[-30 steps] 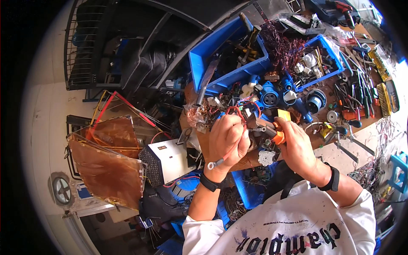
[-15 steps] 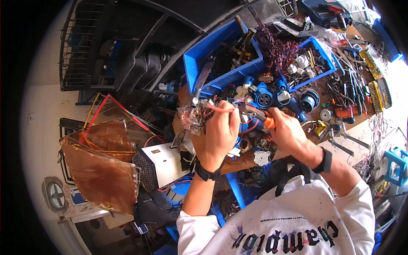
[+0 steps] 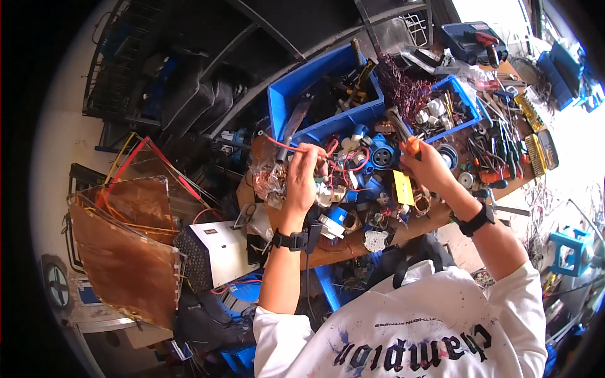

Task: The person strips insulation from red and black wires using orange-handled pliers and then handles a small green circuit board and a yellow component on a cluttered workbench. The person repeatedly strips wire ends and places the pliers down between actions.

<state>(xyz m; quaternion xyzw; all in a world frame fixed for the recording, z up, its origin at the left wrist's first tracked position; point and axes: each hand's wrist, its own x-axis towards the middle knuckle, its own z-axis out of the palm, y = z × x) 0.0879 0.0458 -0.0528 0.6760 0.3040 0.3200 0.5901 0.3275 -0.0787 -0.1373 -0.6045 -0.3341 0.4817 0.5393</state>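
Note:
My left hand (image 3: 302, 179) pinches a red wire (image 3: 275, 142) between thumb and fingers. One end of the wire sticks out to the upper left, and red wire also loops to the right of the hand. My right hand (image 3: 432, 170) is closed around the orange grip of a pair of pliers (image 3: 397, 121), whose metal jaws point up and away, apart from the wire. Between the hands lie blue round sockets (image 3: 382, 154) and white and blue connector parts. A yellow card (image 3: 403, 188) sits just left of my right wrist. Beside my left hand is a clear bag with copper-coloured wire (image 3: 267, 183).
Beyond the hands stand a large blue bin (image 3: 296, 137) with tools and a smaller blue tray (image 3: 451, 131) with parts. Several hand tools (image 3: 509, 142) cover the table's right side. A white box (image 3: 230, 252) and brown panel (image 3: 126, 252) are at left.
My hands have moved apart. The pliers have swung up and away from the wire, and my left hand has shifted left with it. The yellow card now shows between them.

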